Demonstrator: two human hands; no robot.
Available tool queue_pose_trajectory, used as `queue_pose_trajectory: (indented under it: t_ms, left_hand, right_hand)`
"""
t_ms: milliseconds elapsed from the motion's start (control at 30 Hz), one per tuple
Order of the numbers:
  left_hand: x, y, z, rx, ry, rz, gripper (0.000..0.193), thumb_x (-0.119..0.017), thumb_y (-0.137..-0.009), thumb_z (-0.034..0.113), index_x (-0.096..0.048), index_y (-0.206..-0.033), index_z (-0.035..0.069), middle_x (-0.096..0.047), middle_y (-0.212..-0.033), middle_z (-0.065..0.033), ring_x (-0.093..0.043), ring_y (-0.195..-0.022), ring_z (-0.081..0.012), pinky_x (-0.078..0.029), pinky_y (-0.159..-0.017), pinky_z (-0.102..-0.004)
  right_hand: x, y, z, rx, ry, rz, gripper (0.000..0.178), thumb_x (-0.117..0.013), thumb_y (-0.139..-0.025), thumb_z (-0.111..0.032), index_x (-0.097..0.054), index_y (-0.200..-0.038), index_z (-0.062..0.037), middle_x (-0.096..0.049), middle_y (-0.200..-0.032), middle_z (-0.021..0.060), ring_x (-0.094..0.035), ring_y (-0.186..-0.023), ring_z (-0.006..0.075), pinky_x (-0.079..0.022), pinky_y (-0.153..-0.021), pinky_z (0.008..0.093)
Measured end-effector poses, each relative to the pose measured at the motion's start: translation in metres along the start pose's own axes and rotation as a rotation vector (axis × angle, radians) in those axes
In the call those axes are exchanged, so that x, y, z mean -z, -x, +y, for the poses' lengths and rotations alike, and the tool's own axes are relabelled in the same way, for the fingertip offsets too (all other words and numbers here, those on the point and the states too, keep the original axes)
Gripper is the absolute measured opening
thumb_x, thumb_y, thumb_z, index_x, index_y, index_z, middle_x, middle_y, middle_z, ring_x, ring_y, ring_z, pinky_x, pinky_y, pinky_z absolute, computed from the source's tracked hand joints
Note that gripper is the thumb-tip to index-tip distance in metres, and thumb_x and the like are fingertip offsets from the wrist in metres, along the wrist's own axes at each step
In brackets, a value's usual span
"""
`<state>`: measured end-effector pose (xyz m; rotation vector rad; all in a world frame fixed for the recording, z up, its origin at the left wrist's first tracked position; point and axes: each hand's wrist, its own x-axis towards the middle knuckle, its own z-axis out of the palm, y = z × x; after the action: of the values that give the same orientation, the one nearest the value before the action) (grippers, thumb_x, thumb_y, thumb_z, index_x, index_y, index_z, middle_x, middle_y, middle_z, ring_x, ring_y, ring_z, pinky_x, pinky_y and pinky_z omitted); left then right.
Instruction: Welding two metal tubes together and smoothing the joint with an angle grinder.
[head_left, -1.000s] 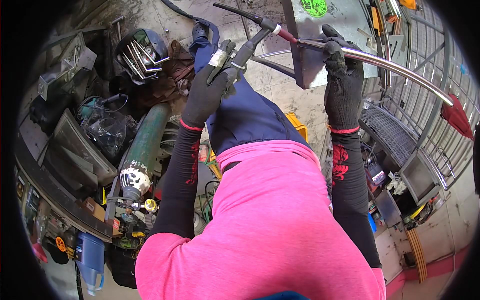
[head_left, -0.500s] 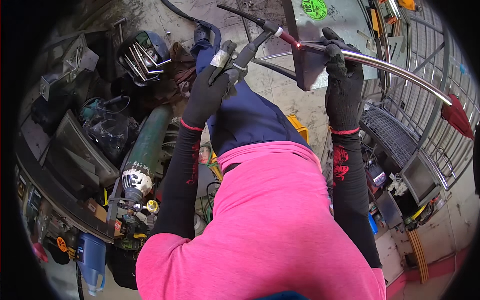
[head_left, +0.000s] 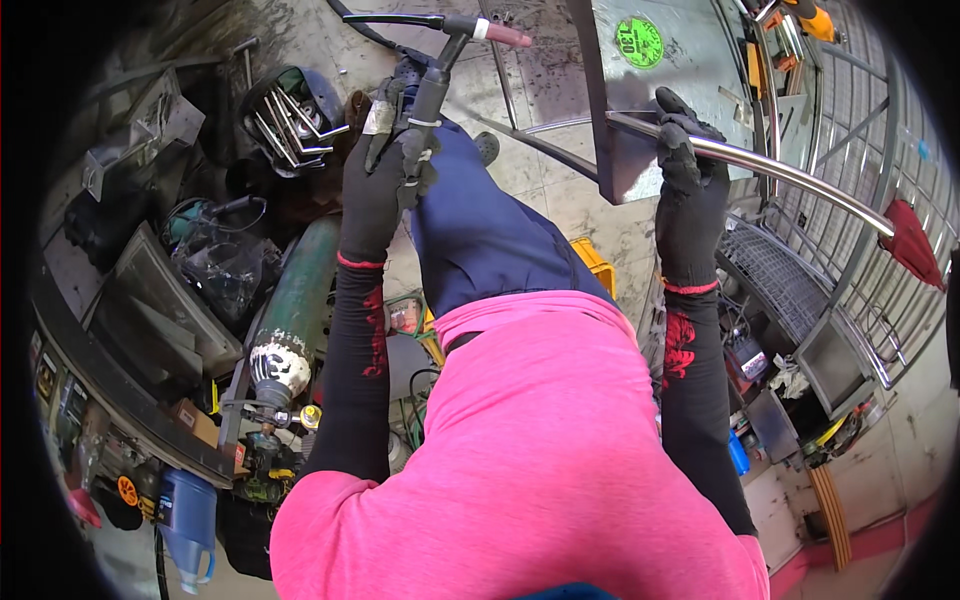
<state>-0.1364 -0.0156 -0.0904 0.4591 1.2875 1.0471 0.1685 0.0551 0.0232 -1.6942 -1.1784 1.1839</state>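
Observation:
My left hand [head_left: 378,190], in a dark glove with a silvery patch on one finger, is closed around the handle of a TIG welding torch [head_left: 432,90]. The torch's pink nozzle points right, and a gap separates it from the tube. In its dark glove, my right hand [head_left: 692,215] grips a shiny curved metal tube [head_left: 790,176] near its left end. That end lies over the edge of a metal-topped bench [head_left: 690,70] bearing a round green sticker. On the tube's far right end hangs a dark red cloth [head_left: 912,243].
A green gas cylinder [head_left: 300,285] with a valve leans at the left. Beyond it sits a dark bin [head_left: 290,115] of bent metal tubes. Wire racks [head_left: 785,260] and a metal grille stand at the right. A blue jug [head_left: 186,520] is at lower left.
The torch has moved left, away from the tube, and the bright glow at its tip is gone. My left hand has shifted left with it. My right hand still holds the tube, slightly lower.

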Motion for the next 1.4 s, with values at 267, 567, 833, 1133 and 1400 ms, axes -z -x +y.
queue_pose_trajectory:
  t_ms: [267,567,833,1133,1400]
  left_hand:
    - [-0.007,0.007,0.044,0.125,-0.11,0.004,0.032,-0.056,-0.107,0.026,-0.071,-0.115,-0.001,-0.072,-0.088,-0.0073,-0.066,-0.071,-0.0122,-0.052,-0.063,-0.0277]
    - [-0.012,0.015,0.082,0.225,-0.186,-0.022,0.028,-0.057,-0.106,0.024,-0.07,-0.116,0.001,-0.073,-0.095,-0.0071,-0.067,-0.073,-0.0116,-0.052,-0.062,-0.0263]
    - [-0.022,0.005,0.103,0.254,-0.225,-0.022,0.028,-0.055,-0.106,0.02,-0.069,-0.119,-0.001,-0.073,-0.092,-0.0065,-0.066,-0.07,-0.0116,-0.051,-0.06,-0.0267]
    - [-0.034,0.014,0.106,0.149,-0.229,-0.058,0.024,-0.058,-0.107,0.018,-0.071,-0.117,0.001,-0.071,-0.091,-0.0029,-0.064,-0.07,-0.01,-0.05,-0.061,-0.027]
    - [-0.039,0.041,0.096,0.042,-0.33,-0.006,0.024,-0.061,-0.107,0.019,-0.072,-0.113,-0.001,-0.069,-0.091,-0.001,-0.061,-0.078,-0.0072,-0.049,-0.068,-0.0267]
  right_hand:
    - [0.016,0.002,-0.002,-0.117,-0.02,-0.017,0.03,-0.067,-0.108,-0.021,-0.07,-0.123,0.0053,-0.072,-0.113,0.0096,-0.069,-0.103,0.0162,-0.057,-0.093,0.0316]
    - [0.011,0.021,-0.022,-0.235,-0.176,0.088,0.027,-0.075,-0.1,-0.013,-0.068,-0.119,0.0044,-0.07,-0.106,0.0074,-0.068,-0.096,0.0151,-0.056,-0.088,0.0305]
    - [0.06,0.058,0.038,-0.375,-0.443,0.267,0.03,-0.075,-0.102,-0.016,-0.066,-0.125,-0.0001,-0.071,-0.113,0.0107,-0.073,-0.099,0.0195,-0.065,-0.084,0.0365]
    - [0.069,0.066,0.097,-0.361,-0.916,0.231,0.02,-0.069,-0.105,-0.013,-0.065,-0.121,-0.0003,-0.072,-0.12,0.0197,-0.074,-0.089,0.0228,-0.066,-0.08,0.0394]
    - [0.071,0.064,0.108,-0.319,-0.902,0.217,0.025,-0.071,-0.104,-0.01,-0.065,-0.125,0.0019,-0.073,-0.121,0.0174,-0.074,-0.098,0.0264,-0.065,-0.083,0.0406]
